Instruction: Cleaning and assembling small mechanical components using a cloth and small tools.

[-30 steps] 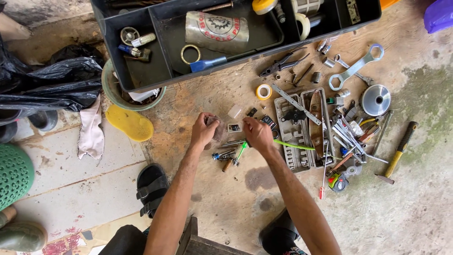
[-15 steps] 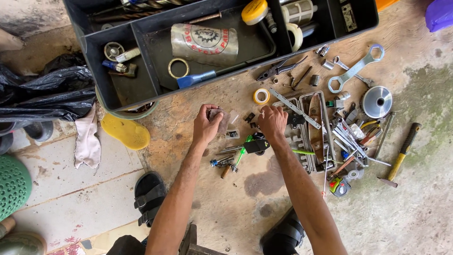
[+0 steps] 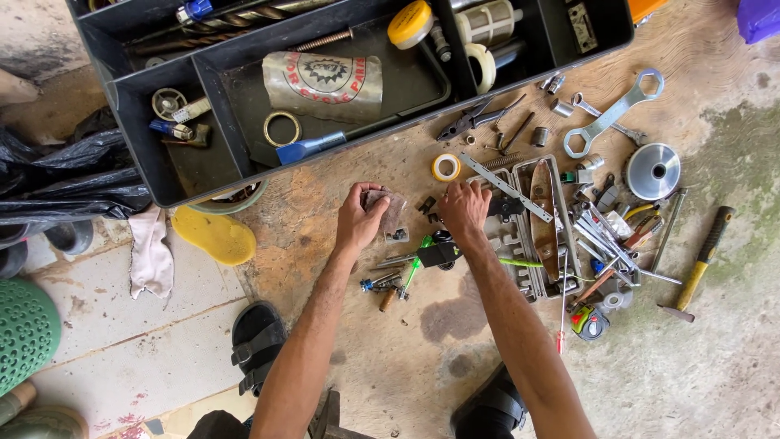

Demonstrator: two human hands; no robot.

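While the left hand (image 3: 360, 213) is curling its fingers over a small dull packet (image 3: 388, 208) on the concrete floor (image 3: 390, 358), the right hand (image 3: 463, 210) is lying palm down, fingers bent among small black bits (image 3: 428, 204); whether it is gripping one cannot be told. Just below the hands, a green screwdriver (image 3: 414, 262) and loose bits are lying. A tape roll (image 3: 446, 167) is sitting above the right hand. Wrenches (image 3: 614, 122), a hammer (image 3: 700, 260) and a socket tray (image 3: 520, 236) are spreading rightward. A black toolbox (image 3: 162, 175) is standing above.
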